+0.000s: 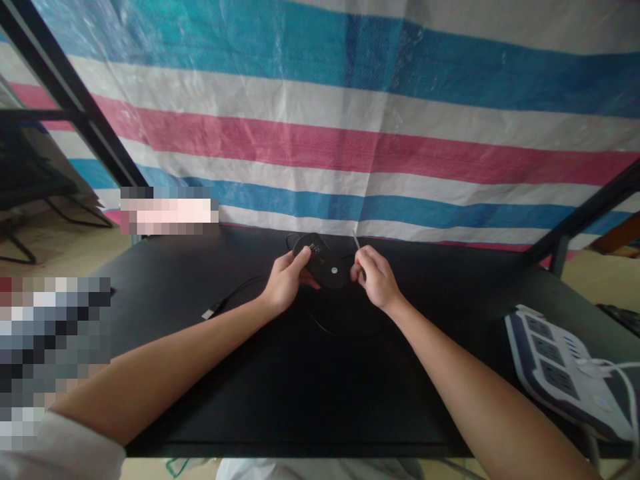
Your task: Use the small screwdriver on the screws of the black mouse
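Note:
My left hand (285, 280) grips a black computer mouse (323, 261) turned underside up, held a little above the far middle of the black table (300, 393). My right hand (375, 279) pinches a thin light-coloured tool (356, 241) that points up and back, its fingers touching the mouse's right edge. The mouse's black cable (237, 293) trails left across the table and ends in a USB plug (210, 311).
A white and blue power strip (560, 363) with white cords plugged in lies at the table's right edge. A striped tarpaulin (350, 133) hangs right behind the table. Black metal frame bars (75, 100) stand at the left and right.

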Available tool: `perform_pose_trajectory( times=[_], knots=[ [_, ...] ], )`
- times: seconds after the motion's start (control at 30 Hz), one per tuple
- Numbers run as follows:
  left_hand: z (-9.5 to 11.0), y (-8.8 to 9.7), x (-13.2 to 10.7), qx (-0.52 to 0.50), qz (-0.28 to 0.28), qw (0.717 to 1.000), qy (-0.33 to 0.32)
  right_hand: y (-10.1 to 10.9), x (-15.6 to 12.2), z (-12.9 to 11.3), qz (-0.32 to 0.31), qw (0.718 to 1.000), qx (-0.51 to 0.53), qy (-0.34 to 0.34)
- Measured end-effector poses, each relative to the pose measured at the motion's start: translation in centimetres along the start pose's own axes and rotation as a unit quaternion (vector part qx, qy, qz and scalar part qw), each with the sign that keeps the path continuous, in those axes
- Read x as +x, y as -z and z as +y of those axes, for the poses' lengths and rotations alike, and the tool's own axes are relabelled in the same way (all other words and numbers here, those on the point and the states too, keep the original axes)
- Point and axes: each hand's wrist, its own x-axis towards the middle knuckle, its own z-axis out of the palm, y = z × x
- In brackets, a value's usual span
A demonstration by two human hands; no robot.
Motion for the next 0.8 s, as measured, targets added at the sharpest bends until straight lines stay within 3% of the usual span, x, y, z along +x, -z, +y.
perform_pose_trajectory(
  times=[0.23, 0.4, 0.53, 0.67, 0.8],
  knots=[
    [0.0, -0.2, 0.4, -0.036, 0.026, 0.998, 0.034, 2.2, 0.7, -0.9, 0.025, 0.995, -0.076, 0.064],
    [-0.6, 0.1, 0.9, -0.024, 0.045, 0.998, -0.021, 2.5, 0.6, -1.3, 0.034, 0.995, -0.026, 0.087],
    [-0.7, 0.5, 1.1, 0.01, 0.064, 0.997, -0.046, 2.3, 0.5, -1.2, 0.046, 0.996, -0.013, 0.07],
    [-0.6, 0.8, 1.3, 0.043, 0.09, 0.992, -0.082, 2.0, 0.7, -0.2, 0.059, 0.998, 0.035, 0.011],
    [-0.5, 0.7, 1.3, 0.037, 0.094, 0.993, -0.066, 2.1, 1.1, 0.8, 0.099, 0.995, 0.032, -0.012]
  ],
)
